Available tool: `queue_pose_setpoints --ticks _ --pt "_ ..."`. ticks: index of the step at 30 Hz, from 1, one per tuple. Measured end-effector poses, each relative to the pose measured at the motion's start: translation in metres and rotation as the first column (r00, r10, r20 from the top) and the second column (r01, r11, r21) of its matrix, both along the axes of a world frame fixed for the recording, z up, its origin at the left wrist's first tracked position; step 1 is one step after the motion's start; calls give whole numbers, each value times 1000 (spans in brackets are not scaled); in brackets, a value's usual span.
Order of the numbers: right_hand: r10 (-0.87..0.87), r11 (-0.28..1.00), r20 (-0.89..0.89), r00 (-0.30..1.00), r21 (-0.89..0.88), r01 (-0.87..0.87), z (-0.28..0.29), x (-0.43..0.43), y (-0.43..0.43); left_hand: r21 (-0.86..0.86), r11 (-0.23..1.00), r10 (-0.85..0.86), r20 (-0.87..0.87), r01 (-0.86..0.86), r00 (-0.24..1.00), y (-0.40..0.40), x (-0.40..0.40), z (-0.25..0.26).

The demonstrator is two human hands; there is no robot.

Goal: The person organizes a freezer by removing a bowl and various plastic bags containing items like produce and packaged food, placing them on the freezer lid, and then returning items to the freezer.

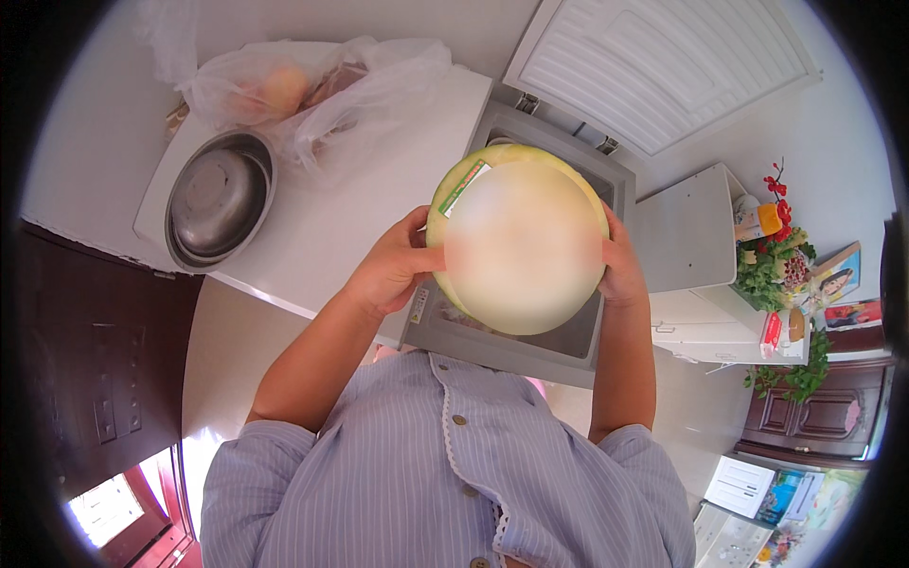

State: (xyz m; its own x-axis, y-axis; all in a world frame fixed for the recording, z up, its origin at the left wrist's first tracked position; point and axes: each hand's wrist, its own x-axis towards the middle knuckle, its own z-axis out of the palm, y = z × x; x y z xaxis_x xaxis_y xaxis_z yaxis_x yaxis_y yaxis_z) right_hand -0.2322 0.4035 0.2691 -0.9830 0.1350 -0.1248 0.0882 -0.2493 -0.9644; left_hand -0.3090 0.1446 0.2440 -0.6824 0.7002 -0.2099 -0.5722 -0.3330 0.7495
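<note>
Between both hands I hold a large, round, pale yellow-green object (525,248), possibly a melon. A blur covers most of its face, so I cannot tell what it is. A green and white label with writing sits near its upper left edge. My left hand (394,266) grips the left side, thumb across the face. Gripping the opposite side is my right hand (623,263), its thumb also over the front. The object is above an open chest freezer (568,362) with a grey rim and hides much of its inside. The ribbed white freezer lid (660,67) stands raised behind.
Left of the freezer is a white tabletop (383,192). Metal basins (220,202), one within another, rest on it near a translucent plastic bag (334,106) with round fruit inside. A white cabinet (685,231) adjoins the freezer's right side. Farther right are flowers (763,273).
</note>
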Motion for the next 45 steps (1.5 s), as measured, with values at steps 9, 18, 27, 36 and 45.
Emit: queue_pose_setpoints --ticks 9,18,27,36,45 --pt "19 997 -19 1000 76 -17 13 -6 1 74 995 60 52 -64 997 5 10 -10" --pt "-26 999 3 1000 26 25 -2 5 5 73 994 69 108 -77 992 11 14 -15" --pt "-165 944 59 985 -279 175 -54 56 -19 -38 998 -34 222 44 974 22 4 -34" --pt "-558 774 46 829 -332 539 -62 125 -47 -46 919 -386 100 392 917 61 9 -33" --pt "-962 239 -6 271 -495 836 -64 283 -24 -199 768 -606 85 609 791 87 29 -43"
